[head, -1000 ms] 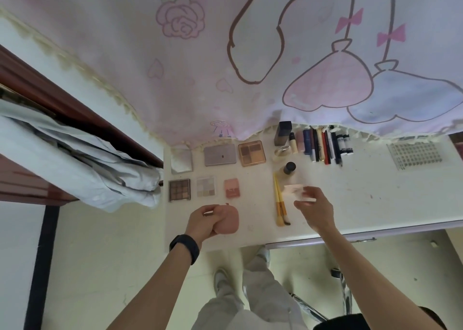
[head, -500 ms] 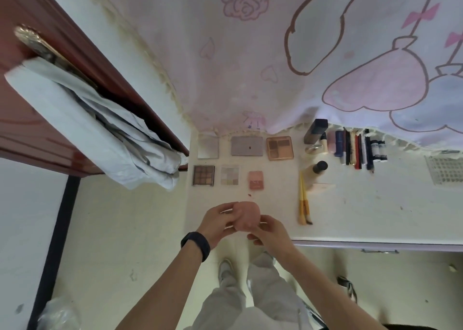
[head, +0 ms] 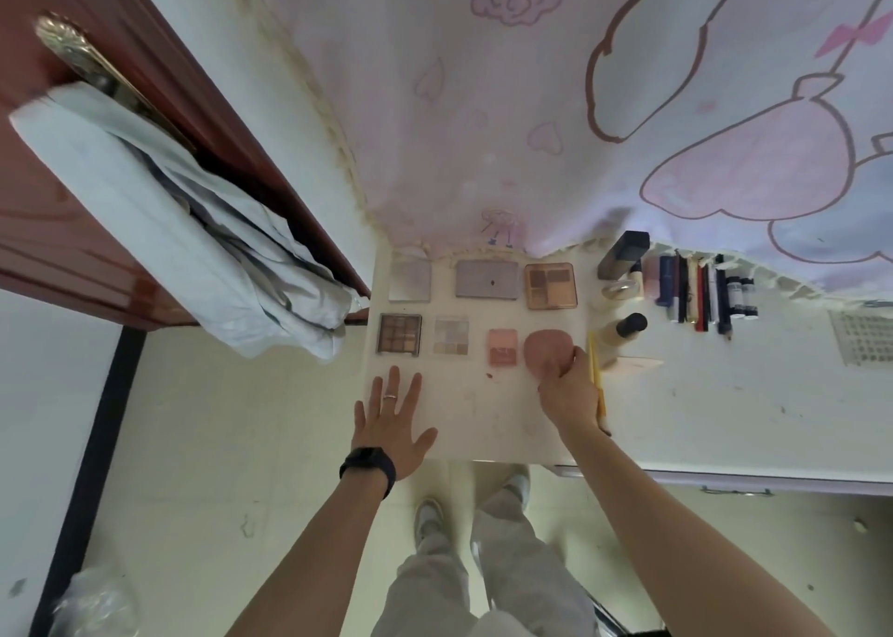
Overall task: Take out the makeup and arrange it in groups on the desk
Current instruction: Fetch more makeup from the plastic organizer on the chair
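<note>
Pink case held at the end of the palette row

Seen from a head-worn camera, a person's right hand [head: 570, 390] grips a rounded pink case [head: 546, 346] from its near side, thumb and fingers curled round the lower edge. Whether the case sits on the white desk [head: 725, 394] or hangs just above it cannot be told.

The case is at 3 o'clock of a small pink blush palette [head: 503, 346], just beside it. It ends a near row that runs on toward 9 o'clock through a pale shimmer palette [head: 451, 336] and a brown nine-pan palette [head: 399, 334]. At 12 o'clock of that row lies a second one: a silver square compact [head: 410, 281], a grey rectangular palette [head: 487, 278] and an orange-rimmed eyeshadow palette [head: 551, 286].

The left hand [head: 394, 419], with a ring on one finger and a black wristband [head: 368, 467] on the wrist, is spread palm-down with straight fingers. It holds nothing and is over the desk's near left corner, at 6 o'clock of the nine-pan palette.

At 3 o'clock of the case are yellow-handled brushes [head: 593, 361], partly behind the right hand, and a foundation bottle [head: 623, 329] with a black cap. Toward 1 o'clock are a black box [head: 623, 254] and a close row of pencils and tubes [head: 696, 293] — too small to name singly. A pink cartoon-print cloth [head: 531, 104] hangs over the desk's far edge.
</note>
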Motion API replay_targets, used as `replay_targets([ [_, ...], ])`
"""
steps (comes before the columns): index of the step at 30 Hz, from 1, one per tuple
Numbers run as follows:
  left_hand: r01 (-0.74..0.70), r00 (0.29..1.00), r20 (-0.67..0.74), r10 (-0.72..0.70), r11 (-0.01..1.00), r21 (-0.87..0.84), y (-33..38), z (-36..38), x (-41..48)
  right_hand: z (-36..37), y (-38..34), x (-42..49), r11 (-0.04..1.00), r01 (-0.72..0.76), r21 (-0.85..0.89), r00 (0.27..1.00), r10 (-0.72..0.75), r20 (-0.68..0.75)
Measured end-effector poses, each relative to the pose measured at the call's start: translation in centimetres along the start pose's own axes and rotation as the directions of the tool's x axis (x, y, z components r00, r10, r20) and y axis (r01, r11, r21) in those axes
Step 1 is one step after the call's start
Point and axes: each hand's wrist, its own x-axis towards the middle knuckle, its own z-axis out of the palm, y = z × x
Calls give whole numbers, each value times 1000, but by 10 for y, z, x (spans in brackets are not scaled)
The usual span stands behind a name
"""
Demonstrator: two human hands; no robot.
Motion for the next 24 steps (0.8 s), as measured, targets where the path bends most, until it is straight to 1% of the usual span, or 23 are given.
replay_targets([
  [4,-16,1000,26,16,1000,-3,4,13,3,1,3,7,990,23,-137,998,-31,-57],
  [8,-14,1000,19,14,1000,-6,2,17,4,5,6,15,978,14,-209,995,-34,-89],
  [11,-18,999,36,18,1000,-1,-1,16,4,5,7,19,970,39,-238,994,-61,-86],
  [14,-21,998,52,21,1000,3,-1,15,3,4,8,18,970,52,-238,994,-72,-78],
  [17,-21,998,52,21,1000,-1,1,13,3,1,5,11,971,33,-235,995,-54,-85],
  [19,-20,999,48,20,1000,-4,0,13,3,-1,3,2,979,32,-201,996,-49,-81],
  [21,-23,999,42,23,1000,-7,0,14,3,-3,6,-10,988,64,-141,995,-75,-72],
  [24,-31,999,39,32,999,-10,-1,12,4,-7,14,-32,986,130,-102,990,-136,-47],
])
